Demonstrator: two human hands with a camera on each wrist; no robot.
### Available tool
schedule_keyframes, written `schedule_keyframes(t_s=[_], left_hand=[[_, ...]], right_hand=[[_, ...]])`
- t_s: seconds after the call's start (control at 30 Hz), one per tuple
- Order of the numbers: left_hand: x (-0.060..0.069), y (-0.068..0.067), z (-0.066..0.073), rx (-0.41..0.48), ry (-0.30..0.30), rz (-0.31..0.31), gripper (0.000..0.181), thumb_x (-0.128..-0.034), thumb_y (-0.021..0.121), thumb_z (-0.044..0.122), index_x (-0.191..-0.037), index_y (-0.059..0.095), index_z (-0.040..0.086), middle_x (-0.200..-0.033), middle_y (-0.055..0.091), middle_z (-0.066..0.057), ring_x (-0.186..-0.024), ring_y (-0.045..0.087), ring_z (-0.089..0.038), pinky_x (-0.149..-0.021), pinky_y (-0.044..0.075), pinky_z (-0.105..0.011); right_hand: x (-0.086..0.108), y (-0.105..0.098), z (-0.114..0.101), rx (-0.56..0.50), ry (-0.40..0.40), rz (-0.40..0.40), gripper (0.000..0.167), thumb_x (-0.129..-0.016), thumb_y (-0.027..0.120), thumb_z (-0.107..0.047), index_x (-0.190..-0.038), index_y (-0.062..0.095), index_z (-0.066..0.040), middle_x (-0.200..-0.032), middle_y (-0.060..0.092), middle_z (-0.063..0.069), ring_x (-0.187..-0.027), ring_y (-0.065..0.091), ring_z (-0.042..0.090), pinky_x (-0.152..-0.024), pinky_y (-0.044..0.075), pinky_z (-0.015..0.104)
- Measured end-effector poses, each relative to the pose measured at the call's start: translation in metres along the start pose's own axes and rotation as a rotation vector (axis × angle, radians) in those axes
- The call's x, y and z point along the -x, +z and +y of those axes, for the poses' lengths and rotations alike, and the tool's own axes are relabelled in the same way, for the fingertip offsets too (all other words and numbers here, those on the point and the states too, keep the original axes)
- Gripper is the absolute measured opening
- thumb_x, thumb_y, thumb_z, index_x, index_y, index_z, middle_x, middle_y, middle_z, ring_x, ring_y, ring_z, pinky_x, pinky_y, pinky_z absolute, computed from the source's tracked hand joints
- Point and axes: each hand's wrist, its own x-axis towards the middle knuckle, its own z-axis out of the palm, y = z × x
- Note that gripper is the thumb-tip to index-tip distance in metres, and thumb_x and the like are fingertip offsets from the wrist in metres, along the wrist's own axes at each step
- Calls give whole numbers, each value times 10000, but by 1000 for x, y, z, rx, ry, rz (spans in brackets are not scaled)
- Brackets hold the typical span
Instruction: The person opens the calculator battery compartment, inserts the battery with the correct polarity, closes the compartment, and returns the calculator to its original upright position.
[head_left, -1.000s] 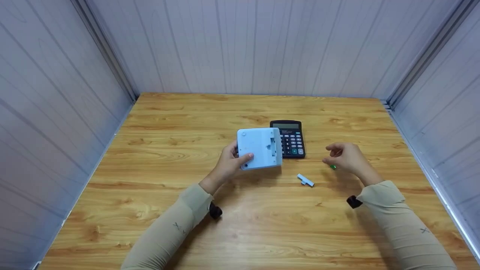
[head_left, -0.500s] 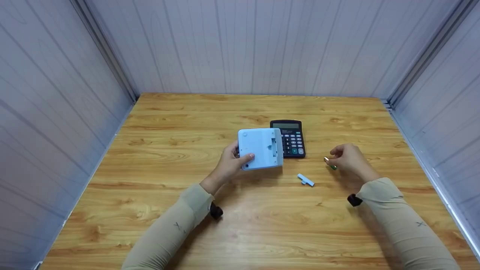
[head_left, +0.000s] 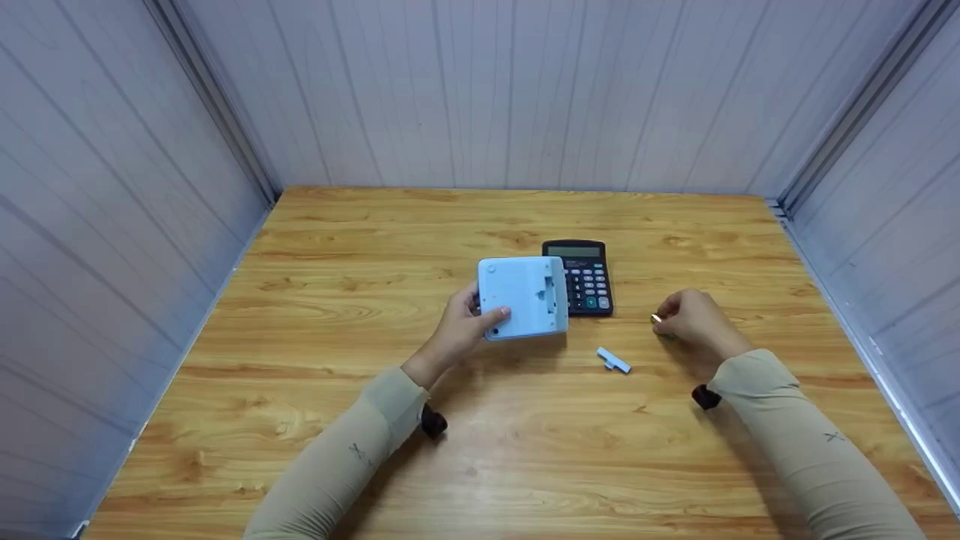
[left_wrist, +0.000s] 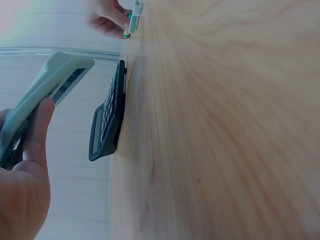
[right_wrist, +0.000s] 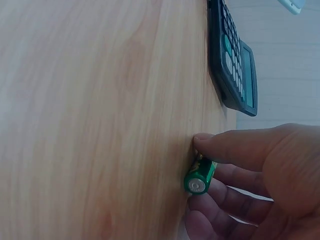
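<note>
My left hand (head_left: pixel 463 324) grips a light blue calculator (head_left: pixel 517 296), thumb on its back, held above the table. An uncovered battery slot (head_left: pixel 550 294) shows near its right edge. My right hand (head_left: pixel 694 321) pinches a green battery (right_wrist: pixel 201 172) low at the table, the thumb on one side and fingers on the other. In the right wrist view one flat metal end of the battery faces the camera. A small light blue battery cover (head_left: pixel 613 360) lies on the table between the hands.
A black calculator (head_left: pixel 589 281) lies face up behind the light blue one, partly hidden by it. White panel walls (head_left: pixel 480 97) stand behind and at both sides of the wooden table (head_left: pixel 360 225).
The fingers of my right hand have closed on the battery, its metal end now showing at the fingertips. My left hand and the light blue calculator have barely moved.
</note>
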Motion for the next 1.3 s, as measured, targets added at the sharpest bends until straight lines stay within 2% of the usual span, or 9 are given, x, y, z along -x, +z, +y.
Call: schedule_keyframes(t_s=[0.23, 0.5, 0.83, 1.1, 1.3], left_hand=[[0, 0, 2, 14, -5, 0, 568, -1068, 690, 88, -1603, 502, 125, -1537, 641, -91, -1408, 640, -271, -1116, 593, -429], [-1, 0, 2, 6, 3, -4, 572, -1069, 692, 101, -1606, 499, 138, -1538, 640, -84, -1409, 639, -268, -1112, 596, -418], [-1, 1, 2, 1, -8, 11, 554, -1063, 696, 86, -1587, 522, 127, -1507, 661, -91, -1377, 659, -269, -1096, 607, -423], [-1, 2, 2, -9, -5, 14, 564, -1061, 697, 81, -1593, 513, 104, -1514, 652, -123, -1373, 658, -286, -1091, 609, -443], [-2, 3, 1, -13, 11, 5, 552, -1069, 687, 95, -1593, 515, 119, -1528, 644, -101, -1397, 643, -277, -1109, 598, -437]], right_hand=[[0, 1, -6, -18, 26, 3, 206, -975, 770, -92, -1119, 752, 54, -1044, 739, 172, -915, 655, 243, -748, 537, 306], [3, 0, -18, -90, 39, 44, 236, -997, 721, -55, -1204, 734, 57, -1115, 724, 191, -978, 648, 273, -786, 557, 322], [11, -8, -34, -114, -7, 114, 282, -1002, 759, -104, -1218, 733, 75, -1024, 718, 147, -893, 646, 217, -698, 550, 263], [18, -10, -51, -117, 5, 135, 320, -1023, 753, -140, -1276, 730, 55, -1069, 716, 163, -911, 662, 226, -699, 554, 278], [25, -8, -63, -95, -68, 184, 288, -1022, 749, -114, -1255, 741, 56, -1045, 721, 169, -926, 654, 258, -753, 556, 327]])
